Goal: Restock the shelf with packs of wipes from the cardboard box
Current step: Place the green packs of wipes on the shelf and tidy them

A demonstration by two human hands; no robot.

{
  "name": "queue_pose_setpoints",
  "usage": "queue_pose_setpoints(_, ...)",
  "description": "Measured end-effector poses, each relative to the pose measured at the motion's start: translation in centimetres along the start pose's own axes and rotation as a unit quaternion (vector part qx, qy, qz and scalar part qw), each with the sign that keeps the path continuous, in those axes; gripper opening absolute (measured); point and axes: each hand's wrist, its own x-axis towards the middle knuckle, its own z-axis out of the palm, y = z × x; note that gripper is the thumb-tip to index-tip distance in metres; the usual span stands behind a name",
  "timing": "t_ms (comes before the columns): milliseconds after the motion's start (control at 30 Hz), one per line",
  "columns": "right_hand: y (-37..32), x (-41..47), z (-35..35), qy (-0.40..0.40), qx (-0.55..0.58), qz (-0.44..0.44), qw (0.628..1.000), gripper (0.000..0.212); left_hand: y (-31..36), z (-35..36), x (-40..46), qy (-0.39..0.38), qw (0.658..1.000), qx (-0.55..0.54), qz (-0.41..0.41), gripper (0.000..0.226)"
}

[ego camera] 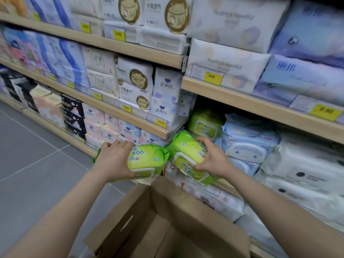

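Wipes packs: I've got one green pack in each hand, above the cardboard box (178, 218), just in front of the shelf (260, 107). Left hand (111, 161) wraps the left pack (147, 161); right hand (214, 161) clamps the right pack (188, 151) w/ thumb under. Soft, squashy, slick film, prob light; hold across the middle. Long axes run roughly left-right, the right one tilted.

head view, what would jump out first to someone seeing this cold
Two bright green packs of wipes at centre: the left hand grips one pack, the right hand grips the other, both above the open cardboard box. A matching green pack on the shelf sits just behind, beside pale blue packs.
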Motion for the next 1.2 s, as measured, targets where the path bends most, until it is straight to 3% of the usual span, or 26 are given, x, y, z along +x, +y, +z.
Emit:
queue_pose_setpoints(167,-0.1,3.8,-1.3,0.036,0.06,0.03,0.997,0.087,-0.7,0.8,2.5,-0.021,0.999,-0.015,-0.028,0.09)
queue_pose_setpoints(433,-0.7,4.5,-1.5,0.026,0.024,0.014,0.999,0.088,-0.2,1.9,2.0,-0.075,0.996,-0.027,-0.039,0.088)
queue_pose_setpoints(733,-1.6,1.7,0.1,-0.004,-0.081,-0.082,0.993,0.085,-0.5,1.8,1.2,-0.081,0.996,-0.008,-0.026,0.091)
queue_pose_setpoints(900,-1.3,3.1,-0.7,0.013,-0.189,-0.181,0.965,0.083,-1.5,2.1,0.3,-0.089,0.995,-0.002,-0.039,0.09)
queue_pose_setpoints(1200,1.1,8.3,-1.8,-0.049,-0.316,-0.133,0.938,0.087,-1.1,2.6,0.6,-0.081,0.996,-0.005,-0.036,0.096)
